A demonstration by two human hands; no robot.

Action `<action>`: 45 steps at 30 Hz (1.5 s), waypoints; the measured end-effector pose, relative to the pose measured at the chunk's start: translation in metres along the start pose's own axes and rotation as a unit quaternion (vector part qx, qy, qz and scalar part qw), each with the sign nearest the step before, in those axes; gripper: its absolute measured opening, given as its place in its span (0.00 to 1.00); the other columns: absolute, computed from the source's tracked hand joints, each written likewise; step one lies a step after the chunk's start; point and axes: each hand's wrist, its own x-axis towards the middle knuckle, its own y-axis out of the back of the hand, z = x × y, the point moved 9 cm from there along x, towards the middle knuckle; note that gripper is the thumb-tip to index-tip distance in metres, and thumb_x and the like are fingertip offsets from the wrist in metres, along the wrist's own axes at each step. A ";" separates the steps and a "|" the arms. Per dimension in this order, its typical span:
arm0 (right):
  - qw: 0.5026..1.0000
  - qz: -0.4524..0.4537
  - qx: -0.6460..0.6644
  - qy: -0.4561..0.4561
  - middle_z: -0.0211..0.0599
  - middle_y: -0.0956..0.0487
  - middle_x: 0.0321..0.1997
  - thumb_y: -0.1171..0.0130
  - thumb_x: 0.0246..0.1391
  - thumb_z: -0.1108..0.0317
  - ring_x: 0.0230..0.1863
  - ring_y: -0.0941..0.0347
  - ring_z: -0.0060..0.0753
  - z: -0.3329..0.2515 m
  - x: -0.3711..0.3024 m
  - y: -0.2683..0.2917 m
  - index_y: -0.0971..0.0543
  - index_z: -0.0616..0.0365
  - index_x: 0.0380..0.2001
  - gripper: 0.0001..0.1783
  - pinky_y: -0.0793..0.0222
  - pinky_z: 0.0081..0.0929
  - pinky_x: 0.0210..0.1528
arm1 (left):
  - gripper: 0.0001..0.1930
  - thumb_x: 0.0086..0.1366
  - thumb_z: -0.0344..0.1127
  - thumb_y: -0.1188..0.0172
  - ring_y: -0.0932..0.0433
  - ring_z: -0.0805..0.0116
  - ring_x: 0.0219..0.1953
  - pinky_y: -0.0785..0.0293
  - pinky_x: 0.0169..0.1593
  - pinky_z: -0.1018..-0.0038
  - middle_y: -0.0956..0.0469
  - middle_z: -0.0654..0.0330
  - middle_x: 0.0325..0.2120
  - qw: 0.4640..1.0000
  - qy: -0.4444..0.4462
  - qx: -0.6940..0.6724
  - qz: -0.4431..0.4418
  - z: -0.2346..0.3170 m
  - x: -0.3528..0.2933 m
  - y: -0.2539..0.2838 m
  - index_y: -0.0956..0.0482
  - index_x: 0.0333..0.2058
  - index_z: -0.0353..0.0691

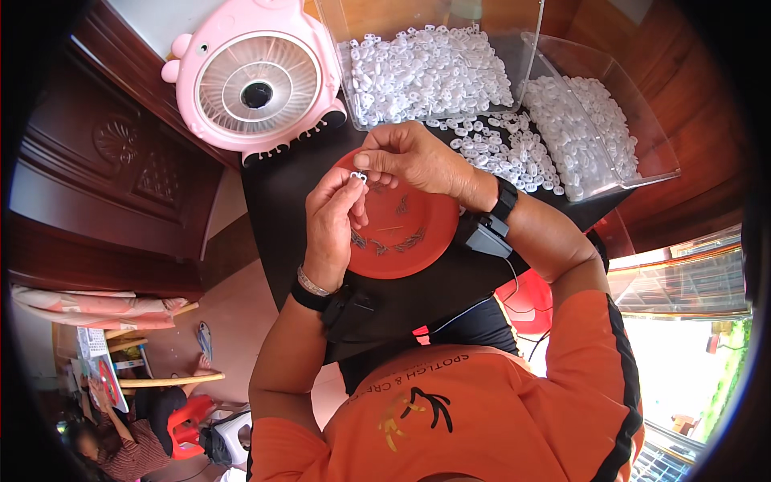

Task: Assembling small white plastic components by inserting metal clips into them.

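The left hand (pixel 331 215), over the plate's nine o'clock side, pinches a small white piece (pixel 358 176) between thumb and fingertips, with no gap left around it. The piece sits over the plate's ten-to-eleven o'clock part. Its long axis seems to run from ten to four o'clock, though the thumb covers part of it; which end leads I cannot tell.

The right hand (pixel 422 165) comes in from two o'clock, thumb and forefinger closed together right at the piece's twelve o'clock side; whether they hold anything is too small to tell.

Below, the red plate (pixel 438 221) bears thin metal pins (pixel 414 241), many around six o'clock. From the piece, a clear bin (pixel 357 16) of white pieces stands at one o'clock, loose white pieces (pixel 514 153) lie towards three, and a pink fan (pixel 257 88) stands at ten.
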 end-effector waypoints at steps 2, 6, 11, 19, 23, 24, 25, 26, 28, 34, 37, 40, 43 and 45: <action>1.000 -0.004 -0.015 0.004 0.25 0.25 0.22 0.41 0.57 0.59 0.23 0.31 0.14 -0.001 0.000 -0.001 0.24 0.61 0.27 0.14 0.34 0.13 0.26 | 0.10 0.66 0.35 0.53 0.36 0.79 0.18 0.40 0.23 0.83 0.35 0.67 0.18 1.000 0.005 0.000 0.005 -0.001 0.000 0.000 0.29 0.28 0.38; 0.999 -0.010 -0.040 0.014 0.24 0.27 0.21 0.41 0.57 0.60 0.23 0.33 0.14 -0.006 -0.003 -0.004 0.24 0.60 0.26 0.14 0.35 0.13 0.26 | 0.10 0.65 0.34 0.52 0.36 0.79 0.18 0.40 0.23 0.83 0.35 0.67 0.17 1.000 0.001 0.005 0.003 0.001 -0.001 0.000 0.30 0.26 0.38; 0.991 0.002 -0.117 0.060 0.25 0.26 0.21 0.42 0.58 0.63 0.24 0.34 0.14 -0.008 -0.003 -0.005 0.25 0.62 0.26 0.13 0.35 0.17 0.27 | 0.10 0.64 0.33 0.52 0.37 0.79 0.18 0.40 0.23 0.83 0.36 0.67 0.16 1.000 -0.013 0.019 0.011 0.002 -0.002 -0.003 0.32 0.24 0.39; 0.975 0.016 -0.204 0.086 0.26 0.26 0.21 0.42 0.58 0.63 0.26 0.34 0.14 -0.016 -0.006 -0.006 0.24 0.63 0.26 0.13 0.34 0.20 0.29 | 0.10 0.64 0.34 0.53 0.37 0.79 0.17 0.42 0.22 0.83 0.36 0.67 0.16 0.999 -0.019 0.025 0.014 0.003 -0.003 -0.005 0.32 0.24 0.39; 0.991 0.006 -0.128 0.050 0.25 0.26 0.21 0.42 0.58 0.58 0.26 0.34 0.15 -0.010 0.000 0.005 0.23 0.62 0.28 0.16 0.34 0.19 0.30 | 0.10 0.65 0.35 0.52 0.36 0.80 0.18 0.43 0.22 0.83 0.36 0.68 0.16 0.999 -0.030 0.015 0.023 0.006 0.000 0.000 0.31 0.25 0.40; 0.991 0.014 -0.127 0.047 0.25 0.26 0.22 0.43 0.58 0.55 0.26 0.33 0.15 -0.010 0.001 0.011 0.22 0.62 0.29 0.18 0.34 0.19 0.30 | 0.10 0.65 0.35 0.52 0.36 0.80 0.18 0.43 0.22 0.83 0.36 0.68 0.16 0.999 -0.030 0.016 0.024 0.007 0.000 0.003 0.31 0.25 0.40; 0.980 0.038 -0.184 0.062 0.26 0.26 0.21 0.42 0.58 0.58 0.26 0.32 0.16 -0.013 0.002 0.023 0.22 0.63 0.30 0.16 0.33 0.20 0.31 | 0.10 0.65 0.36 0.52 0.36 0.79 0.18 0.43 0.22 0.83 0.35 0.68 0.16 0.999 -0.025 0.010 0.035 0.007 0.000 0.007 0.31 0.25 0.40; 0.980 0.039 -0.185 0.062 0.26 0.26 0.21 0.42 0.58 0.58 0.26 0.32 0.16 -0.012 0.001 0.030 0.22 0.63 0.30 0.16 0.33 0.20 0.31 | 0.10 0.65 0.36 0.52 0.36 0.79 0.18 0.43 0.22 0.83 0.35 0.68 0.16 0.999 -0.019 0.003 0.047 0.006 0.001 0.011 0.31 0.25 0.40; 0.951 0.101 -0.281 0.082 0.28 0.25 0.21 0.42 0.56 0.63 0.26 0.32 0.16 -0.018 -0.002 0.047 0.22 0.63 0.32 0.12 0.33 0.21 0.31 | 0.09 0.64 0.35 0.50 0.34 0.80 0.17 0.42 0.21 0.84 0.32 0.67 0.16 0.998 -0.023 -0.030 0.057 0.002 0.005 0.020 0.29 0.25 0.39; 0.812 0.157 -0.535 0.172 0.36 0.22 0.30 0.43 0.49 0.68 0.32 0.25 0.40 -0.029 -0.007 0.054 0.21 0.57 0.28 0.06 0.29 0.33 0.35 | 0.08 0.63 0.34 0.50 0.33 0.77 0.16 0.41 0.21 0.82 0.30 0.65 0.18 0.988 -0.050 -0.099 0.109 0.006 0.006 0.035 0.30 0.25 0.39; 0.766 0.128 -0.624 0.081 0.36 0.22 0.31 0.47 0.49 0.67 0.37 0.25 0.43 -0.012 -0.001 0.076 0.20 0.54 0.28 0.07 0.29 0.38 0.39 | 0.08 0.62 0.34 0.50 0.33 0.77 0.17 0.41 0.21 0.82 0.30 0.65 0.18 0.988 -0.054 -0.100 0.104 0.009 0.005 0.034 0.30 0.25 0.40; 0.750 0.085 -0.656 0.012 0.37 0.21 0.32 0.47 0.48 0.67 0.37 0.25 0.44 -0.001 -0.001 0.093 0.19 0.53 0.30 0.09 0.30 0.38 0.39 | 0.08 0.62 0.35 0.50 0.34 0.77 0.17 0.41 0.21 0.83 0.31 0.65 0.18 0.990 -0.057 -0.096 0.086 0.007 0.007 0.032 0.30 0.25 0.40; 0.762 0.069 -0.643 0.007 0.39 0.21 0.32 0.47 0.47 0.67 0.38 0.25 0.45 0.009 0.002 0.097 0.19 0.53 0.31 0.09 0.30 0.39 0.40 | 0.09 0.62 0.36 0.49 0.33 0.78 0.17 0.40 0.22 0.83 0.31 0.66 0.17 0.992 -0.035 -0.087 0.084 0.004 0.006 0.027 0.30 0.24 0.40; 0.780 0.067 -0.621 0.023 0.40 0.22 0.32 0.46 0.47 0.67 0.38 0.25 0.45 0.015 0.005 0.096 0.19 0.53 0.31 0.09 0.30 0.39 0.40 | 0.09 0.63 0.36 0.49 0.32 0.78 0.17 0.40 0.22 0.83 0.31 0.67 0.17 0.996 0.008 -0.058 0.063 -0.003 0.006 0.019 0.30 0.24 0.40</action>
